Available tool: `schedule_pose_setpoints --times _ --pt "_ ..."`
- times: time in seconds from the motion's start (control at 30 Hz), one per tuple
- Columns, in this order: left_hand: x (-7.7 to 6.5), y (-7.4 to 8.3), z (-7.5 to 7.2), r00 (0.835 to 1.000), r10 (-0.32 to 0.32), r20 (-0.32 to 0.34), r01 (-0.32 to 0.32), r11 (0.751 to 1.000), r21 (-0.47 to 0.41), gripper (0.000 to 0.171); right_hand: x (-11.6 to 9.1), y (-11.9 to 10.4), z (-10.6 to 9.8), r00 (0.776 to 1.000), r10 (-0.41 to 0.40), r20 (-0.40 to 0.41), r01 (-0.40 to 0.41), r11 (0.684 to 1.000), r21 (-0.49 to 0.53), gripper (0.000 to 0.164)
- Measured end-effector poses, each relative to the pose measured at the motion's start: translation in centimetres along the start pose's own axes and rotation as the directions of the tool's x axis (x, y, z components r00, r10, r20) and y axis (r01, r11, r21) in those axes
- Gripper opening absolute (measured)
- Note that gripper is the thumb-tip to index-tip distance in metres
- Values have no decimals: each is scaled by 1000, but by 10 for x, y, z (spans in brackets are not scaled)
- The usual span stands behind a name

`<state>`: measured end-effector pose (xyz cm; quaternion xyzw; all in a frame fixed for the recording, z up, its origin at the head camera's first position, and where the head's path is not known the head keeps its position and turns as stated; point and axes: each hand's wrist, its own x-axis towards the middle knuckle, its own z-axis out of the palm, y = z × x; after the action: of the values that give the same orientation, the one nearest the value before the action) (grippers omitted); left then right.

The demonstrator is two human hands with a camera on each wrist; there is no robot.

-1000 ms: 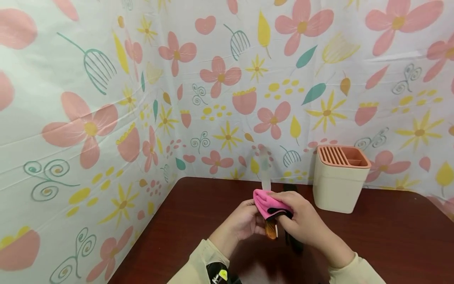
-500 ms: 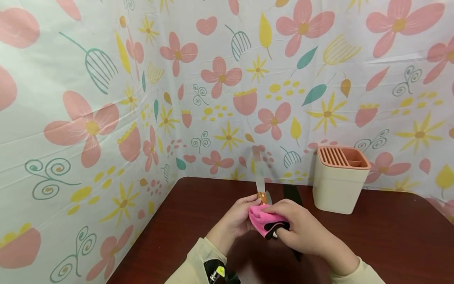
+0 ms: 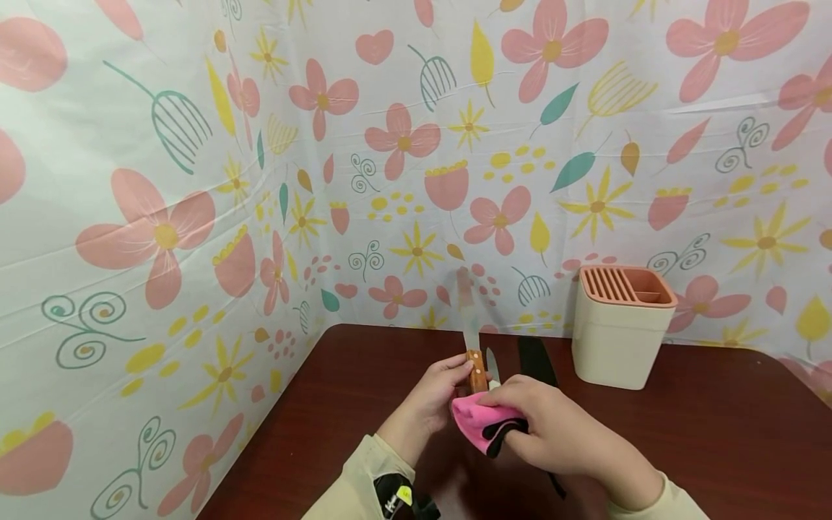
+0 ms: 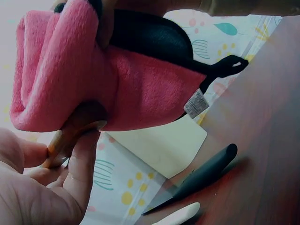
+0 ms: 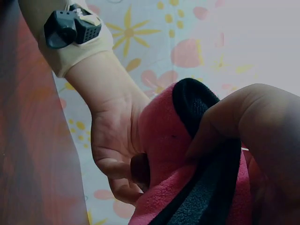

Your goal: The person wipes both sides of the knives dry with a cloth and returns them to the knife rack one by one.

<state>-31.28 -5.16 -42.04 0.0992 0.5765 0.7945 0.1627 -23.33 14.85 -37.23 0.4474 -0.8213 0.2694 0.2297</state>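
Observation:
In the head view my left hand [image 3: 432, 404] pinches the wooden, riveted handle of a long-bladed knife [image 3: 477, 372], its shiny blade pointing up and away. My right hand [image 3: 552, 426] grips a folded pink cloth [image 3: 477, 419] with black edging against the handle's lower end. In the left wrist view the pink cloth [image 4: 117, 93] covers part of the handle [image 4: 75, 133], and a small tag and black loop hang from the cloth. The right wrist view has the dark handle end [image 5: 139, 168] between the cloth and my left fingers.
Beyond the hands a small knife with a pale handle [image 3: 492, 366] lies on the dark red table [image 3: 728, 433]. Beside it lies a black-bladed knife [image 3: 536, 361], partly hidden by my right hand. A cream holder [image 3: 620, 343] with a slotted orange top stands at the back right.
The pink cloth has slid from the base of the blade down to the handle's lower end, uncovering the wooden handle. The blade has tilted to the left.

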Motion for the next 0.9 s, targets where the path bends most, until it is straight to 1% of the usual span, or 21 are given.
schedule_pose_setpoints --times 0.13,0.27,0.37,0.47,0.57,0.67,0.77,0.9 --pt "1 0 -3 1000 3 5 -3 1000 12 39 0 -3 -1 999 -14 38 12 999 32 54" --pt "1 1 -7 1000 -19 9 19 1000 -11 39 1 -5 -4 996 -30 88 24 998 61 54" --pt "2 1 -10 999 -37 -19 37 999 -15 39 0 -5 -6 991 -42 130 31 996 87 54" --pt "4 2 -12 997 -49 -61 48 999 -14 38 0 -4 -9 987 -62 149 46 993 108 54" --pt "6 1 -13 994 -58 -93 56 998 -20 36 0 -2 -12 986 -76 147 59 992 113 54" --pt "7 1 -14 993 -62 -102 60 998 -21 34 0 0 -15 987 -90 132 76 991 107 53" --pt "7 0 -15 994 -65 -89 63 998 -22 32 0 1 -16 987 -102 123 89 990 106 53" --pt "6 -1 -17 997 -64 -51 63 998 -29 28 1 1 -17 987 -107 119 93 989 114 54"
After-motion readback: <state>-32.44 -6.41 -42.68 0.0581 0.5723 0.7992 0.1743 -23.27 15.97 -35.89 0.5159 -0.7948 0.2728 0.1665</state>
